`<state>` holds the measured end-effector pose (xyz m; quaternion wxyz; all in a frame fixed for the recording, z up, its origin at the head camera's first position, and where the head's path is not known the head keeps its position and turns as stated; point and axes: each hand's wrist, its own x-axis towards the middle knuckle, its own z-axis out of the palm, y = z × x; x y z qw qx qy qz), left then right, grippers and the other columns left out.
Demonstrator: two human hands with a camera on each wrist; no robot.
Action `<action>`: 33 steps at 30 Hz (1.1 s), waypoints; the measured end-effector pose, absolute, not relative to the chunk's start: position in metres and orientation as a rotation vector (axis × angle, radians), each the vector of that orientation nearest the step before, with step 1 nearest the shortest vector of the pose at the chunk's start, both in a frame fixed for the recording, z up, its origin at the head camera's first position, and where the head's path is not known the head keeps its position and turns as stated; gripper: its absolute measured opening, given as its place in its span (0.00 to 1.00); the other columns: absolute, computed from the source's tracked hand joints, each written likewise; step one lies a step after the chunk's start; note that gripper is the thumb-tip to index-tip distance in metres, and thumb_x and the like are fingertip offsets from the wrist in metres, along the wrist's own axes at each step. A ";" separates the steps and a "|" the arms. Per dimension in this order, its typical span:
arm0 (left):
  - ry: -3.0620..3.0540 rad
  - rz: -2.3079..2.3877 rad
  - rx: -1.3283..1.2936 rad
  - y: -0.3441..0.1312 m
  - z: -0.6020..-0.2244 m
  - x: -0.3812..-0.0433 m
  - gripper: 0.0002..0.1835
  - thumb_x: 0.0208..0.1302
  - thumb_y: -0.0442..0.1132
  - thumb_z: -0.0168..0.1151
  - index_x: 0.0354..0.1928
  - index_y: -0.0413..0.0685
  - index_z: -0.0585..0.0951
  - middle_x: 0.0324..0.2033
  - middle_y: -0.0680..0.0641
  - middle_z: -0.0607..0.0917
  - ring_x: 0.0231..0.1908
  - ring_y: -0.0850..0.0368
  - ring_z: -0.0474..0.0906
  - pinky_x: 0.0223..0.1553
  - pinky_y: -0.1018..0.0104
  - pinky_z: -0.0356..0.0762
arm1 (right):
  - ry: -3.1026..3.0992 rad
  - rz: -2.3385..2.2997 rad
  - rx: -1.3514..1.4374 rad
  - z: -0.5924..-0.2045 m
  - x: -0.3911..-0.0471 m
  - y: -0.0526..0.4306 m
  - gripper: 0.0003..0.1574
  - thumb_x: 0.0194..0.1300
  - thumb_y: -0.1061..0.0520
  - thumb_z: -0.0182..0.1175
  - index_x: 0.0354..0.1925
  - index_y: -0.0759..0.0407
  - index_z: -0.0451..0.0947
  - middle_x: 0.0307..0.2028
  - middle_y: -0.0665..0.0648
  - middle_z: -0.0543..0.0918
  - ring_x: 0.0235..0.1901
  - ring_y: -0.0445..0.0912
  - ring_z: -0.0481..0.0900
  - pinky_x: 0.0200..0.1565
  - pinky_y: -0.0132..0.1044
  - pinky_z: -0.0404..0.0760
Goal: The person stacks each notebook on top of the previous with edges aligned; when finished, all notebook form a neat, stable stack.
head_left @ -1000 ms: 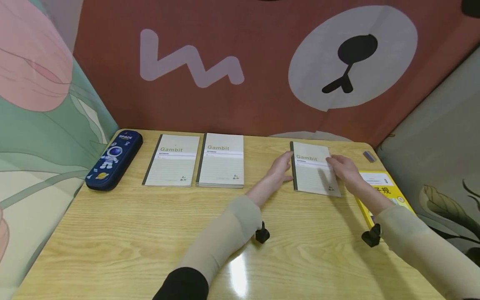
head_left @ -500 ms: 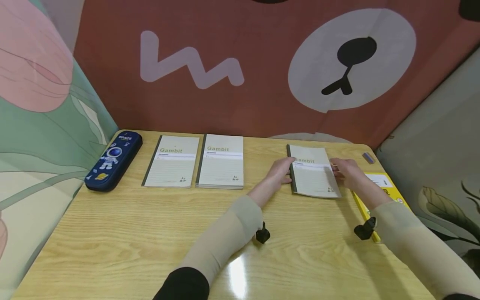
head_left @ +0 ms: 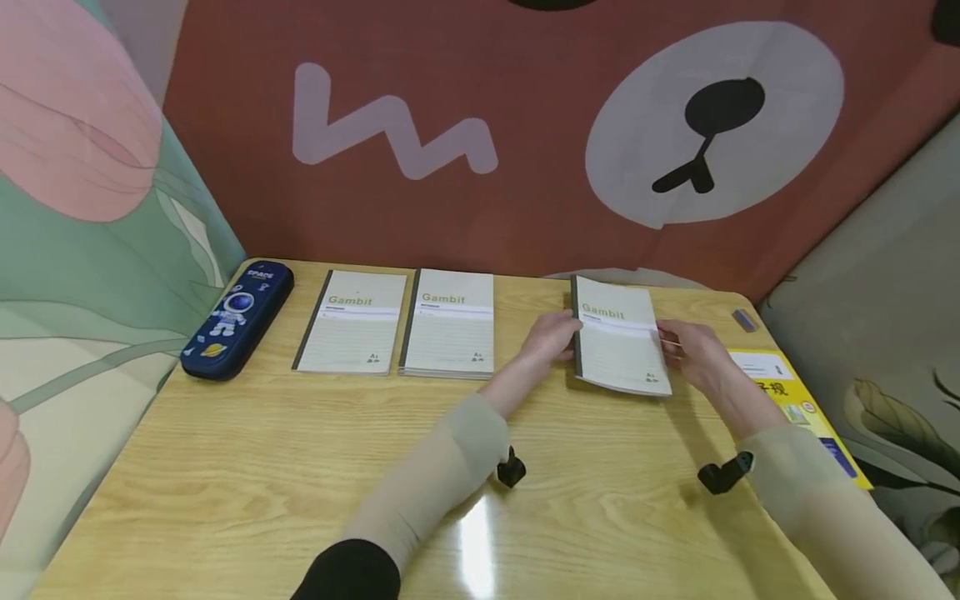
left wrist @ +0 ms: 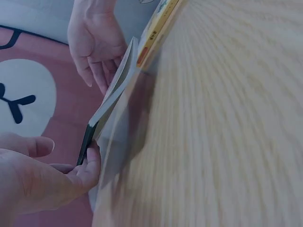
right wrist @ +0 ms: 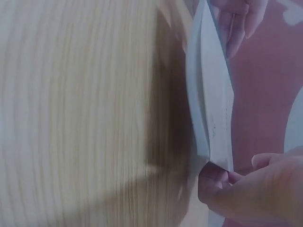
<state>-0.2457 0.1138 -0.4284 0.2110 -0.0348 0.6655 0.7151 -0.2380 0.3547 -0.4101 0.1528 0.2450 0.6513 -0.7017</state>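
While both hands bear it up, held notebook (head_left: 618, 343): raised off the table (head_left: 592, 517) and tilted, near the far edge, towards the far right corner.
Left grip: left hand (head_left: 549, 335) holding the spine side, fingers curled under it.
Right grip: right hand (head_left: 693, 346) holding the opposite side, fingers curled beneath, thumb apart.
Far edge: patterned wall (head_left: 525, 229) just behind.
Right edge: yellow book (head_left: 806, 412) alongside; small dark block (head_left: 745, 320) near the far corner.
Leftward room: a strip of wood, then notebook stack (head_left: 450, 337), flat notebook (head_left: 352, 337), and blue pencil case (head_left: 238, 321) by the far left corner.
Near side: wood surface, crossed by both forearms.
Cover: pale, green "Gambit" lettering, ruled lines, dark spine; lower edge bowed, leaves parting.
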 end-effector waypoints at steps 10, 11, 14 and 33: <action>1.922 1.964 0.042 0.061 -0.412 -0.242 0.29 0.79 0.41 0.50 0.78 0.43 0.64 0.75 0.43 0.70 0.72 0.46 0.71 0.67 0.51 0.79 | 1.652 -2.260 0.577 -0.401 -0.231 0.317 0.18 0.79 0.56 0.52 0.34 0.51 0.86 0.29 0.46 0.86 0.34 0.37 0.84 0.42 0.30 0.84; 1.941 1.959 0.053 0.055 -0.411 -0.241 0.29 0.79 0.41 0.49 0.78 0.43 0.63 0.76 0.43 0.69 0.73 0.47 0.69 0.68 0.51 0.78 | 1.631 -2.279 0.561 -0.400 -0.232 0.312 0.18 0.79 0.56 0.52 0.34 0.51 0.86 0.30 0.46 0.86 0.34 0.37 0.84 0.43 0.31 0.84; 1.958 1.968 0.083 0.037 -0.407 -0.240 0.29 0.80 0.42 0.48 0.78 0.42 0.62 0.78 0.44 0.66 0.76 0.46 0.66 0.69 0.50 0.77 | 1.595 -2.315 0.541 -0.397 -0.234 0.297 0.16 0.79 0.56 0.53 0.36 0.52 0.86 0.32 0.47 0.86 0.38 0.38 0.83 0.44 0.31 0.83; 2.027 2.125 -0.140 -0.062 -0.398 -0.239 0.28 0.77 0.42 0.53 0.75 0.45 0.69 0.68 0.44 0.79 0.61 0.48 0.79 0.67 0.53 0.78 | 1.533 -2.435 0.430 -0.404 -0.249 0.192 0.13 0.81 0.55 0.50 0.55 0.59 0.76 0.41 0.48 0.84 0.48 0.42 0.78 0.51 0.32 0.79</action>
